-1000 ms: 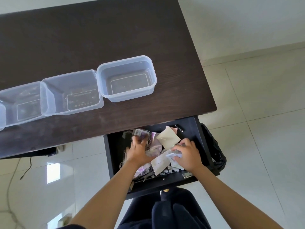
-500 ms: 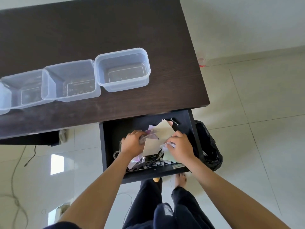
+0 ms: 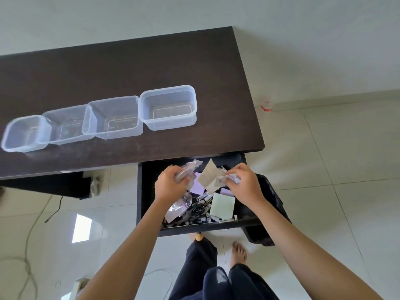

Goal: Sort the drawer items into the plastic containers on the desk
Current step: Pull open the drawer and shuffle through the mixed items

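An open dark drawer under the desk's right end holds a jumble of paper notes, plastic wrappers and small dark items. My left hand grips a crumpled clear plastic packet above the drawer's left part. My right hand pinches a pale card together with crumpled white wrapping. A pale green note and a lilac note lie loose in the drawer. Several clear plastic containers stand in a row on the desk, the rightmost nearest the drawer.
The dark desk fills the upper left. A black bag sits on the floor right of the drawer. My legs and bare feet are under the drawer's front. Cables trail on the tiled floor at left.
Both hands have lifted out of the jumble with what they hold, and have moved apart. The head camera has tilted up, so the desk and drawer sit lower in view.
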Available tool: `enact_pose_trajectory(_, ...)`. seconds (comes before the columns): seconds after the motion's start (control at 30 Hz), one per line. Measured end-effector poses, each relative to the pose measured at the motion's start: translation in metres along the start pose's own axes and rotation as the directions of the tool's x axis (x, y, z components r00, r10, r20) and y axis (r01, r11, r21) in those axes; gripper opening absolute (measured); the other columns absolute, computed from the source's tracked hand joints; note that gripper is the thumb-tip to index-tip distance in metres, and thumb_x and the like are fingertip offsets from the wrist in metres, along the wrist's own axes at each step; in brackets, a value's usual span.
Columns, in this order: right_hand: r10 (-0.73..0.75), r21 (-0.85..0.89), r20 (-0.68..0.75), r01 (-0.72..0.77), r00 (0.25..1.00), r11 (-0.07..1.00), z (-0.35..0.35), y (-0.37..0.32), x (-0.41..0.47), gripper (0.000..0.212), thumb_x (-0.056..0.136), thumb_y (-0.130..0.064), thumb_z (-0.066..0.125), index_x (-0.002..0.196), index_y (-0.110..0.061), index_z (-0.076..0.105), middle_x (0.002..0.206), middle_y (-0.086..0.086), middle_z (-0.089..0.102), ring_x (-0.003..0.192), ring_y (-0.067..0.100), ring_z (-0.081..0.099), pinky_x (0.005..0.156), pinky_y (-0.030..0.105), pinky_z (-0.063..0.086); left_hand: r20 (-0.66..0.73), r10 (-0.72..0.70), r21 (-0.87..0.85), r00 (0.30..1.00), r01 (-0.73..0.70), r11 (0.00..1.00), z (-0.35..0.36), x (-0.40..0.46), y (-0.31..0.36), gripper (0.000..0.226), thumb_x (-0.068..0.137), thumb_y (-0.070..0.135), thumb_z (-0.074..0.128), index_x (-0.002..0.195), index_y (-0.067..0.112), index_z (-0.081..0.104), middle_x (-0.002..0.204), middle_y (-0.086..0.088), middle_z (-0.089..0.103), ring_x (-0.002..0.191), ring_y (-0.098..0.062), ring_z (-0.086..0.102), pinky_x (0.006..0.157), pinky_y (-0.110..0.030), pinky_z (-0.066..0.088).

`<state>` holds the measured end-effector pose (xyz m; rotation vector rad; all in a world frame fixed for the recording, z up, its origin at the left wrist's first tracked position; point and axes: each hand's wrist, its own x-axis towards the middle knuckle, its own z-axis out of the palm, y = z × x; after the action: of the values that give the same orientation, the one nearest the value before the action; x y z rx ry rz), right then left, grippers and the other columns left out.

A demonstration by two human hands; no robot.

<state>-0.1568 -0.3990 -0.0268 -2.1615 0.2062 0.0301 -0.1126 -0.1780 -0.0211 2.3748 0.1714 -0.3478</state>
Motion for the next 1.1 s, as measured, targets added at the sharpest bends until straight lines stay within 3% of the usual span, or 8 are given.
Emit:
enact_pose_trajectory(0.17, 0.017, -0.040, -0.077, -0.020, 0.997, 0.999, -0.039, 0.013, -0.011, 0.012, 0.080, -0.018, 0.075, 0.083, -0.007, 0.072, 0.084, 0.003, 0.055, 0.063, 0.008, 0.051, 0.054, 0.011, 0.038, -0.019, 0.030, -0.036, 0.999, -0.031, 0.999, 0.013, -0.020, 0.039, 0.014, 0.079, 0.033, 0.070, 0.085, 0.025, 0.061, 0.084, 0.005, 0.063, 0.075, -0.020, 0.061, 0.068, -0.037, 0.051)
enact_pose_trajectory(0.3, 0.113, -0.030, -0.148, -0.119, 0.982, 0.992, -0.078, 0.034, -0.026, 0.033, 0.077, -0.024, 0.077, 0.066, 0.001, 0.058, 0.078, 0.009, 0.054, 0.064, 0.029, 0.054, 0.055, 0.027, 0.042, -0.004, 0.051, -0.056, 0.999, -0.051, 0.997, 0.041, -0.038, 0.084, 0.014, 0.080, 0.034, 0.069, 0.084, 0.028, 0.057, 0.086, 0.006, 0.062, 0.075, -0.018, 0.062, 0.071, -0.036, 0.052)
enact_pose_trajectory(0.43, 0.151, -0.016, -0.232, -0.159, 0.961, 0.987, -0.126, 0.045, -0.051, 0.049, 0.077, -0.015, 0.077, 0.056, -0.031, 0.036, 0.068, -0.010, 0.039, 0.055, 0.006, 0.042, 0.052, 0.008, 0.037, 0.084, 0.066, -0.144, 0.994, -0.053, 0.988, 0.084, -0.057, 0.122, 0.024, 0.078, 0.042, 0.065, 0.095, 0.028, 0.059, 0.094, 0.006, 0.064, 0.067, -0.024, 0.070, 0.065, -0.044, 0.058)
enact_pose_trajectory(0.53, 0.219, 0.005, -0.288, -0.227, 0.932, 0.974, -0.159, 0.063, -0.067, 0.040, 0.078, -0.016, 0.076, 0.060, -0.029, 0.042, 0.075, 0.000, 0.048, 0.062, 0.015, 0.048, 0.051, 0.010, 0.035, 0.097, 0.134, -0.097, 0.986, -0.125, 0.987, 0.120, -0.065, 0.152, 0.031, 0.080, 0.041, 0.066, 0.104, 0.022, 0.061, 0.100, 0.005, 0.064, 0.088, -0.021, 0.064, 0.079, -0.041, 0.054)
enact_pose_trajectory(0.67, 0.343, 0.021, -0.320, -0.355, 0.883, 0.935, -0.188, 0.095, -0.087, 0.033, 0.082, -0.018, 0.070, 0.058, -0.024, 0.049, 0.082, 0.017, 0.055, 0.067, 0.030, 0.054, 0.053, 0.026, 0.035, 0.151, 0.132, -0.131, 0.980, -0.112, 0.985, 0.161, -0.074, 0.187, 0.027, 0.078, 0.042, 0.065, 0.098, 0.024, 0.061, 0.094, 0.005, 0.066, 0.082, -0.021, 0.064, 0.078, -0.039, 0.054)
enact_pose_trajectory(0.77, 0.447, 0.062, -0.345, -0.456, 0.825, 0.888, -0.195, 0.125, -0.096, 0.024, 0.081, -0.014, 0.066, 0.071, 0.006, 0.059, 0.082, 0.032, 0.057, 0.071, 0.044, 0.056, 0.056, 0.028, 0.034, 0.195, 0.107, -0.175, 0.975, -0.073, 0.982, 0.190, -0.078, 0.203, 0.021, 0.079, 0.041, 0.065, 0.091, 0.025, 0.061, 0.081, 0.004, 0.066, 0.068, -0.021, 0.065, 0.068, -0.036, 0.055)
enact_pose_trajectory(0.93, 0.580, 0.104, -0.345, -0.584, 0.738, 0.805, -0.186, 0.176, -0.099, 0.022, 0.083, -0.020, 0.066, 0.097, -0.003, 0.067, 0.097, 0.014, 0.060, 0.080, 0.023, 0.056, 0.065, 0.027, 0.040, 0.249, 0.051, -0.159, 0.967, -0.011, 0.987, 0.238, -0.077, 0.207, 0.019, 0.083, 0.037, 0.065, 0.085, 0.020, 0.057, 0.067, 0.009, 0.057, 0.059, -0.014, 0.055, 0.061, -0.031, 0.050)
enact_pose_trajectory(1.1, 0.673, 0.108, -0.304, -0.677, 0.675, 0.728, -0.163, 0.224, -0.094, 0.031, 0.084, -0.020, 0.066, 0.109, -0.001, 0.066, 0.105, 0.016, 0.061, 0.092, 0.028, 0.059, 0.073, 0.024, 0.038, 0.286, -0.005, -0.097, 0.958, 0.034, 0.995, 0.290, -0.063, 0.188, 0.020, 0.082, 0.037, 0.064, 0.074, 0.021, 0.054, 0.070, 0.006, 0.059, 0.061, -0.015, 0.057, 0.064, -0.033, 0.051)
